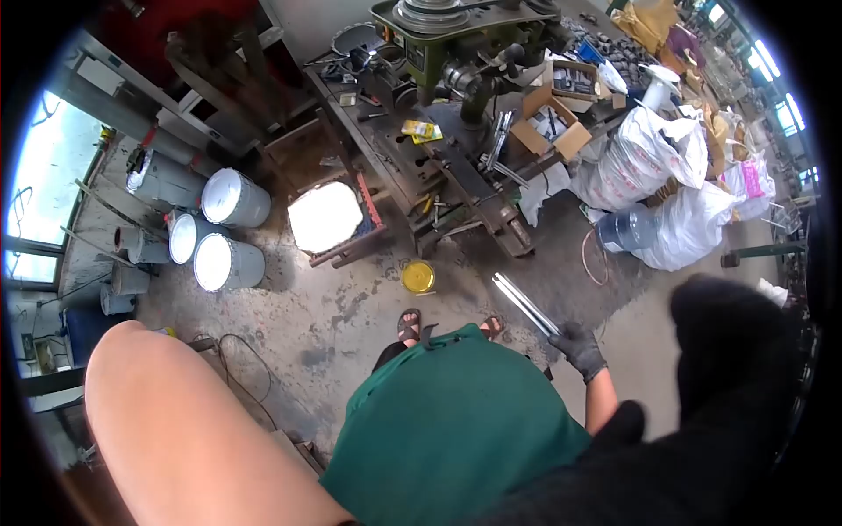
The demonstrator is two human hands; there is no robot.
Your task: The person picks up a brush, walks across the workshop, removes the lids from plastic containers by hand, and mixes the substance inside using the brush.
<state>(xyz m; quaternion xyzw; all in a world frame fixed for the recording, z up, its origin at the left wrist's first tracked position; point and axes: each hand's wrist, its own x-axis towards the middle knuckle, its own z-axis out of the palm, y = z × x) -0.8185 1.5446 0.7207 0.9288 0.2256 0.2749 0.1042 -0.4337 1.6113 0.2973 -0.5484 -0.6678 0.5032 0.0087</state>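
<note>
Here, right hand [581, 351] clamped on rods [524, 304], left hand [702, 447], grip unclear, cardboard box [575, 138] of parts [548, 124]

Workshop, prob. drill press [438, 57], cluttered workbench [383, 145], stained floor [324, 309]

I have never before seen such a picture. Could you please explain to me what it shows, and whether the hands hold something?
There is no robot here. The single picture comes from a camera worn on a person's head, looking forward and down. The green clothing at the bottom is the wearer's own. The right hand, in a dark glove, holds a few thin metal rods. The left hand, also gloved, appears to be the large dark shape at lower right, very near the lens; I cannot tell whether it holds anything. Ahead, a workbench bears a green machine and a yellow packet. On the floor stand a yellow container and, to the left, pale buckets.
</note>
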